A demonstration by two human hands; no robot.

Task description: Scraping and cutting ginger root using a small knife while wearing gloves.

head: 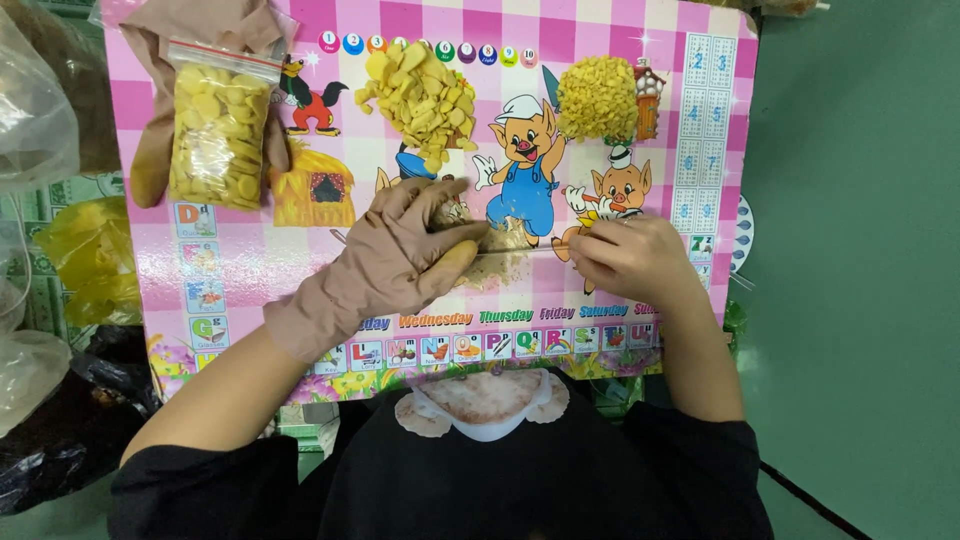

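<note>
A matt, tan cloth glove covers the left hand [415,245]; the right hand [630,258] is bare. The pink bench [720,150] top looks glossy and smooth. A clear, shiny plastic bag [217,125] holds waxy yellow slices; rough yellow chunks [425,98] lie heaped.

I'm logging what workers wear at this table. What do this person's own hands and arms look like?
The left hand wears a loose, wrinkled tan-brown fabric glove with a long cuff over the wrist. The right hand is bare, with no glove. Both arms have black sleeves pushed up near the elbows.
</note>
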